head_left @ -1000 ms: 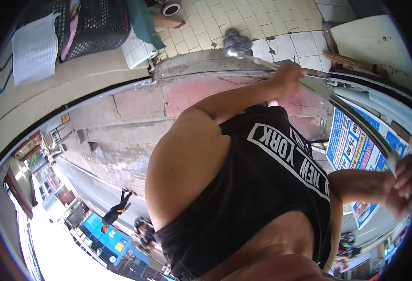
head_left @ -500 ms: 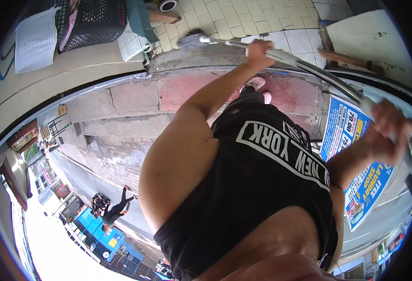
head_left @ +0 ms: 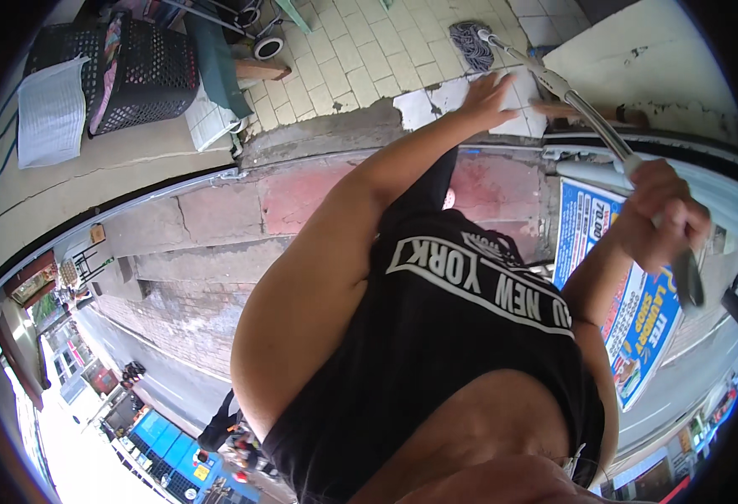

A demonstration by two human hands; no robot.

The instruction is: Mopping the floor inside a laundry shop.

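A mop [head_left: 591,119] with a white and silver handle reaches from the far tiled floor back to my right side. Its grey string head [head_left: 471,47] rests on the tiles. Around the near part of the handle my right hand [head_left: 664,214] is closed, with the dark grip end poking out behind it. My left hand [head_left: 488,102] stretches forward with fingers spread, apart from the handle and holding nothing.
At the far left, a black perforated basket [head_left: 146,77] stands on a ledge beside a white cloth [head_left: 52,113]. A wheeled metal frame [head_left: 268,47] is beyond it. Blue printed banners [head_left: 646,315] hang on my right. Past the step [head_left: 319,134], a low wall [head_left: 654,67] flanks the tiles.
My left hand has let go of the mop handle and opened. The mop head has swung right and farther out over the tiles. My right hand keeps its hold.
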